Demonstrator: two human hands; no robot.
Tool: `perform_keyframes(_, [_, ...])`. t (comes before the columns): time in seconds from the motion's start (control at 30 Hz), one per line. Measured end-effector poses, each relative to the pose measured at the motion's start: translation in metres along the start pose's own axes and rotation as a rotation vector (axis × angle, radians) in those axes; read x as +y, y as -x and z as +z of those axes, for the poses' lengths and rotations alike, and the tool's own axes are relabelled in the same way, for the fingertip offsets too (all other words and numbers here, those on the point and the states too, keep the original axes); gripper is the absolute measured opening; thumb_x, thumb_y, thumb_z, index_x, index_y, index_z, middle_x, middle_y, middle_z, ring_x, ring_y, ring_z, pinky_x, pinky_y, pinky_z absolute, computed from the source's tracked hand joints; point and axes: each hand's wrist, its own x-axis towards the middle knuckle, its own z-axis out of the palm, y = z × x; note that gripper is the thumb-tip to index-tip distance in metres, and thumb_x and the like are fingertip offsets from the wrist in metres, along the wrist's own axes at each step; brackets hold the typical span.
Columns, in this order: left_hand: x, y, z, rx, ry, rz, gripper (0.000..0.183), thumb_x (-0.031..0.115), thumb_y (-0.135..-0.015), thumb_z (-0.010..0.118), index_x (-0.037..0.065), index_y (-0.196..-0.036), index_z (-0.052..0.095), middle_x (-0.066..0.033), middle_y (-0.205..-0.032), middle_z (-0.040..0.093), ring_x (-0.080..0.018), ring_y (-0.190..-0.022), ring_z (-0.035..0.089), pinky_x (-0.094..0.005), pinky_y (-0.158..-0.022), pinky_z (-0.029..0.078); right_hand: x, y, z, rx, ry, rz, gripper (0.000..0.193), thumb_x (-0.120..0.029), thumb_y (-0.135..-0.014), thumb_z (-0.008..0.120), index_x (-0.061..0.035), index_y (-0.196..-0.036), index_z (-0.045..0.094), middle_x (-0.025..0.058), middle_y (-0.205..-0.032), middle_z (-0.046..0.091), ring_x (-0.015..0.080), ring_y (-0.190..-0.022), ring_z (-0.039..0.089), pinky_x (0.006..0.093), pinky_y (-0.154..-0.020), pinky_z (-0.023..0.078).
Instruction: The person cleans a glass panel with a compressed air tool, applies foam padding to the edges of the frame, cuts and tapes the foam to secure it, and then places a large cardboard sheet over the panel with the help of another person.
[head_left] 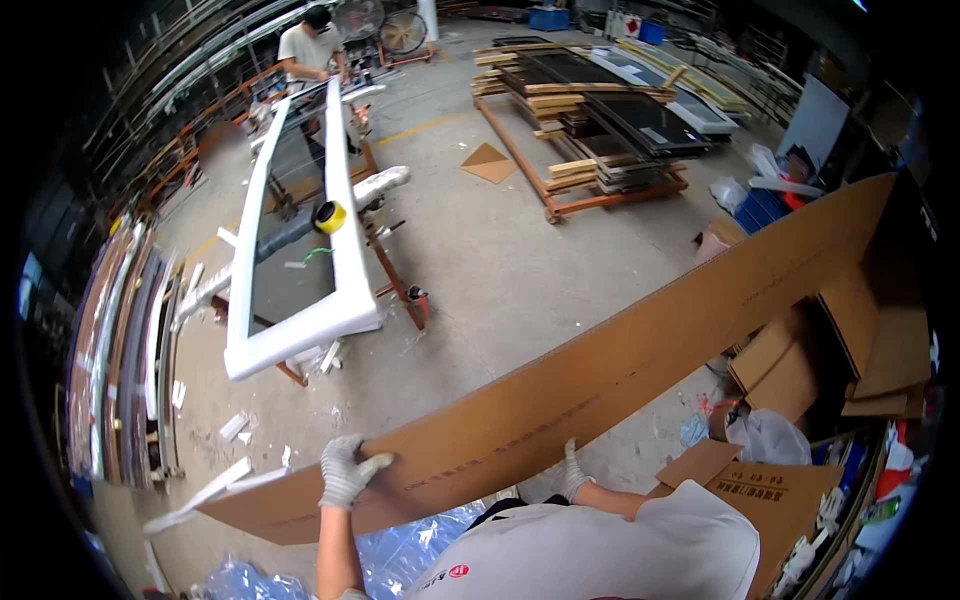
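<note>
A long brown cardboard sheet stretches slantwise in front of me, from the lower left up to the far right. My left hand, in a white knit glove, grips its upper edge near the left end, thumb lying on the near face. Also gloved, my right hand is at the lower edge around the middle, with the thumb up on the near face and most fingers hidden under the sheet. Beyond the sheet, a white-wrapped frame lies on an orange-brown stand. A yellow and black tape roll rests on it.
Another person works at the frame's far end. A rack of dark panels and wood strips stands beyond the sheet. Cardboard pieces lean at right; clear plastic film lies below me. Long wrapped profiles stand at left.
</note>
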Motion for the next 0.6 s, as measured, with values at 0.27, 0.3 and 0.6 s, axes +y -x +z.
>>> perform_keyframes(0.27, [0.145,-0.128,-0.015,0.114,-0.118,0.329,0.053,0.049,-0.068,0.071,0.003,-0.094,0.064,-0.0159,-0.085,0.065,-0.0315,-0.081,0.062,-0.0394,-0.075,0.049,0.037,-0.060,0.036,-0.201,0.308,0.438,0.097,-0.061,-0.071,0.065,-0.0170,-0.144,0.019,0.0045,-0.150,0.018,0.0299,-0.137,0.015,0.0435,-0.112,0.016])
perform_keyframes(0.3, [0.161,-0.134,-0.012,0.129,-0.151,0.351,0.050,0.048,-0.070,0.070,0.003,-0.091,0.063,-0.0157,-0.083,0.064,-0.0311,-0.079,0.062,-0.0390,-0.073,0.049,0.047,-0.066,0.040,-0.086,0.336,0.452,0.105,-0.057,-0.066,0.073,-0.0141,-0.144,0.017,0.0056,-0.150,0.017,0.0310,-0.137,0.015,0.0454,-0.112,0.016])
perform_keyframes(0.6, [0.162,-0.214,-0.036,0.384,0.286,0.293,0.044,0.035,-0.071,0.078,-0.002,-0.090,0.064,0.0015,-0.065,0.053,-0.0090,-0.060,0.045,-0.0249,-0.055,0.040,-0.018,-0.084,0.147,-0.077,0.708,0.064,0.061,-0.045,-0.082,0.063,-0.0049,-0.124,0.044,0.0078,-0.117,0.051,0.0190,-0.101,0.050,0.0347,-0.089,0.041])
